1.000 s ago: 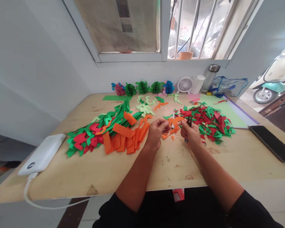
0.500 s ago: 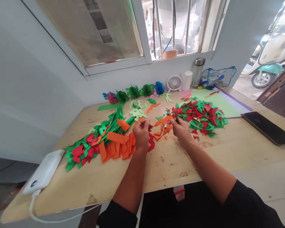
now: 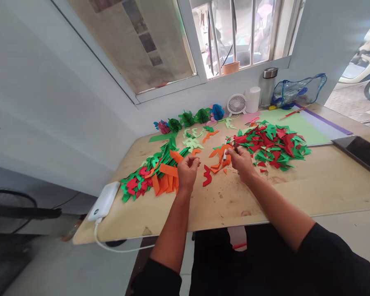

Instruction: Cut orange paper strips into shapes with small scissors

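Note:
My left hand (image 3: 188, 167) is closed above the table, thumb and fingertips pinched together; whatever they hold, if anything, is too small to make out. Just right of it lies a red wavy paper cutout (image 3: 206, 176). A dark slim tool that looks like scissors (image 3: 236, 147) sticks up from my right hand (image 3: 242, 162), whose fingers are wrapped round it. Orange paper pieces (image 3: 217, 167) and a white marker (image 3: 225, 155) lie by its fingertips. To the left, folded orange strips (image 3: 163, 185) rest against a heap of green and red cutouts (image 3: 138, 185).
A pile of red and green scraps (image 3: 273, 144) spreads right of my hands. Paper flowers (image 3: 187, 118), a small fan (image 3: 237, 104) and a glass bottle (image 3: 268, 88) line the wall. A phone (image 3: 362, 152) and a white power bank (image 3: 104, 201) sit near the table's ends.
The view has turned left, so the table appears further right. My left hand has shifted left off the red cutout, which shows whole now. My right hand keeps its grip.

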A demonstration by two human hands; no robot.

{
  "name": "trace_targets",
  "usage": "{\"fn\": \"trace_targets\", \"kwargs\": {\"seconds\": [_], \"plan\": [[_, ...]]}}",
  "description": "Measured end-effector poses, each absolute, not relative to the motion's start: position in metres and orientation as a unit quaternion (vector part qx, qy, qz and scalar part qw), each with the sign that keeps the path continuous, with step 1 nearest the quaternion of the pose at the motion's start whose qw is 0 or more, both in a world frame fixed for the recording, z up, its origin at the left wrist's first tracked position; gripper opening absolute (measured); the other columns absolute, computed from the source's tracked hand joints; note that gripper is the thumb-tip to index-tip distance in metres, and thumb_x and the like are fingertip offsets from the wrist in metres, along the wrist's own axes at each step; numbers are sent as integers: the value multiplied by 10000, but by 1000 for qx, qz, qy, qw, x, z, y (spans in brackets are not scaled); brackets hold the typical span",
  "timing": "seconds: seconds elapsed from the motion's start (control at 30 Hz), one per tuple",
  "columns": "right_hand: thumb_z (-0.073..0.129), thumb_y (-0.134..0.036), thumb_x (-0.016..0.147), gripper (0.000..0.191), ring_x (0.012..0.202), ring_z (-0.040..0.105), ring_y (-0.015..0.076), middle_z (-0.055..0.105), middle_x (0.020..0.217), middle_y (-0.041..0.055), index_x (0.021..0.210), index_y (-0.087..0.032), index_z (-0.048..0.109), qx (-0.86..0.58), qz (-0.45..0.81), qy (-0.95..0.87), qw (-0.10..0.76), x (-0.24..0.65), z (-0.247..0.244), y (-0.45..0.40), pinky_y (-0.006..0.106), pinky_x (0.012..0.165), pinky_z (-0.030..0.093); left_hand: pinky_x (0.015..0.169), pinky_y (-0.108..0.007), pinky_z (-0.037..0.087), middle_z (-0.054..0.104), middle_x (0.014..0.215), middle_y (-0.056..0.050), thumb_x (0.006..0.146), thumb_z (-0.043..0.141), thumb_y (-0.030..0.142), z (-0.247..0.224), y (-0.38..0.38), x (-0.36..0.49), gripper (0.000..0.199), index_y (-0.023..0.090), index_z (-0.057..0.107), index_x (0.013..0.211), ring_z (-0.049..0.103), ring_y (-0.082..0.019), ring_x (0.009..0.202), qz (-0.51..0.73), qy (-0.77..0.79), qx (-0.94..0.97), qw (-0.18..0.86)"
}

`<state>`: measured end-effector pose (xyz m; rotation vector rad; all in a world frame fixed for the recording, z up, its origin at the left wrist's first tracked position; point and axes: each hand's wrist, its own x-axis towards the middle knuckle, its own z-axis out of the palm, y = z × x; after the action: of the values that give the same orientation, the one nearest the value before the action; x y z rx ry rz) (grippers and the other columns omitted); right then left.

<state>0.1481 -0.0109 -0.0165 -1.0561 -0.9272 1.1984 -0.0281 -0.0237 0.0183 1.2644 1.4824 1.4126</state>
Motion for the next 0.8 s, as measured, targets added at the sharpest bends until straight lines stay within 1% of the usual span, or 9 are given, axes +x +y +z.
{"fn": "trace_targets", "kwargs": {"seconds": [0.07, 0.23, 0.33, 0.47, 0.53, 0.7, 0.8], "plan": [[674, -495, 670, 328, 362, 213, 57, 264, 415, -110, 688, -177, 595, -462, 519, -390, 604, 147, -16, -11, 228, 354, 139, 638, -254, 422, 628, 636, -11, 645, 653, 211, 11, -34, -37, 34, 184, 632, 648, 567, -149, 629, 509, 603, 518, 329], [694, -450, 649, 299, 351, 207, 47, 270, 409, -114, 679, -167, 604, -474, 523, -382, 596, 145, -15, -14, 219, 347, 134, 692, -301, 419, 664, 709, -28, 690, 627, 214, -11, -49, -44, 24, 223, 645, 703, 588, -188, 690, 380, 658, 607, 234], [699, -441, 645, 293, 340, 197, 44, 260, 399, -120, 674, -169, 595, -480, 521, -385, 591, 146, -14, -15, 216, 340, 125, 692, -308, 418, 677, 783, -53, 692, 645, 211, -17, -48, -40, 72, 230, 648, 761, 607, -215, 762, 321, 672, 633, 214], [695, -440, 652, 291, 332, 187, 43, 249, 397, -125, 685, -166, 603, -480, 524, -396, 581, 147, -15, -14, 219, 341, 110, 681, -308, 414, 675, 915, -83, 720, 632, 208, -18, -41, -32, 81, 229, 638, 798, 613, -236, 837, 213, 689, 671, 173], [694, -438, 655, 289, 330, 187, 44, 249, 399, -125, 692, -165, 606, -479, 529, -398, 577, 146, -16, -14, 223, 344, 110, 661, -301, 402, 668, 943, -79, 717, 622, 188, -17, -37, -30, 87, 231, 631, 793, 613, -235, 857, 190, 688, 681, 163], [688, -430, 654, 286, 332, 195, 44, 258, 401, -124, 711, -161, 613, -484, 530, -385, 580, 145, -14, -15, 225, 350, 104, 625, -285, 380, 655, 873, -52, 710, 609, 170, -12, -34, -29, 61, 227, 604, 734, 608, -213, 820, 156, 688, 687, 177], [692, -424, 646, 282, 334, 204, 44, 266, 398, -122, 697, -163, 599, -485, 529, -379, 585, 146, -12, -16, 224, 352, 100, 612, -283, 365, 652, 834, -44, 699, 597, 143, -9, -34, -28, 90, 221, 563, 670, 601, -206, 796, 164, 690, 680, 185]]}}
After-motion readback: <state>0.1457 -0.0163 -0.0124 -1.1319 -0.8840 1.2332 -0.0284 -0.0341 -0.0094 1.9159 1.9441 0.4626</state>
